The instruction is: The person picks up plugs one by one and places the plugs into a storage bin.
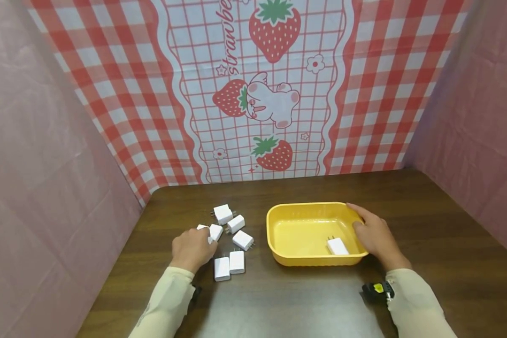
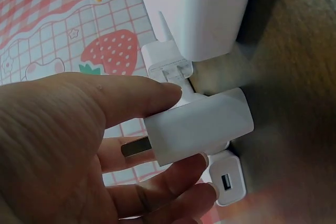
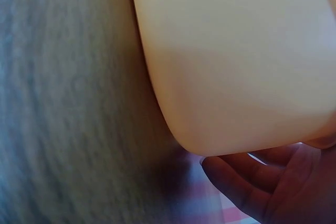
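One plug [image 2: 202,124] (likely light, stiff; sides gripped best) the left hand [image 1: 191,248] pinched; the right hand [image 1: 379,238] held a tub [image 1: 300,237]

A narrow passage of wood-grain table [image 1: 259,270] lies between the white USB chargers [image 1: 237,261] and the yellow plastic tray [image 1: 317,261]. The tray's raised walls are an obstacle, and the right hand [image 1: 378,238] blocks its right end.

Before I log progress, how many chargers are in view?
At least 8 chargers: one in the tray, one in the left hand, one close by it, three between hand and tray, two side by side nearest the viewer. The hand may hide another.
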Tool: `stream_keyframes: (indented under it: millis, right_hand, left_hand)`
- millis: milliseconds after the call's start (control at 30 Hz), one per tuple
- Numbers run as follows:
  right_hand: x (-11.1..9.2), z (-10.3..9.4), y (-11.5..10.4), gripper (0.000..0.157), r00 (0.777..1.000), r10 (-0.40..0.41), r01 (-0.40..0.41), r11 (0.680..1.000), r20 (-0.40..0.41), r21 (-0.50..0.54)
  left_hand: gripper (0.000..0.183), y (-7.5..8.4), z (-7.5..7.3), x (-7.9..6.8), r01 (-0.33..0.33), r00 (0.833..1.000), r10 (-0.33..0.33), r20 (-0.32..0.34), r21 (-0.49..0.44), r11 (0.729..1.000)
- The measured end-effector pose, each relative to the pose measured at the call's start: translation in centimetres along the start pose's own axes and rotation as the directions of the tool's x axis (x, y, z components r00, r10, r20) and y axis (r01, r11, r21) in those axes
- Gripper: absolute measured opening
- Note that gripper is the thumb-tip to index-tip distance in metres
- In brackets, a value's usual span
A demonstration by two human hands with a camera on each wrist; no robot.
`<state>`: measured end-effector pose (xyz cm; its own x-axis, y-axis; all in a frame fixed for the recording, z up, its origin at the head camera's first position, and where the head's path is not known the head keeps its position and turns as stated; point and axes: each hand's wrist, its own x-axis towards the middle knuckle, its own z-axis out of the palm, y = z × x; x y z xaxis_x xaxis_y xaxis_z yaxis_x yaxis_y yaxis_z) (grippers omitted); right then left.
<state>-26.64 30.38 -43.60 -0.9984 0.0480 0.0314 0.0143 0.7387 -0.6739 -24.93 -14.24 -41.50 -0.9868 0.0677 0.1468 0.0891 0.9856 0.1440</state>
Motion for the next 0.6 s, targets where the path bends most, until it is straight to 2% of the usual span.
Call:
stream_keyframes:
  millis: [233, 433, 600]
  right_hand:
    - [0.05, -0.19, -0.21, 0.057, 1.000, -0.001, 0.001, 1.000, -0.013, 0.008]
    - [-0.08, -0.21, -0.22, 0.057, 1.000, -0.008, 0.008, 1.000, -0.006, 0.002]
    - [-0.19, -0.16, -0.16, 0.056, 1.000, -0.008, 0.008, 1.000, 0.000, 0.007]
  left_hand:
    - [0.022, -0.36, -0.11, -0.04, 0.037, 0.998, -0.036, 0.041, -0.014, 0.999]
    - [0.020, -0.41, -0.29, -0.02, 0.058, 0.998, -0.057, 0.025, -0.034, 0.998]
    - [0.026, -0.18, -0.18, 0.03, 0.040, 0.999, -0.040, -0.014, -0.036, 0.999]
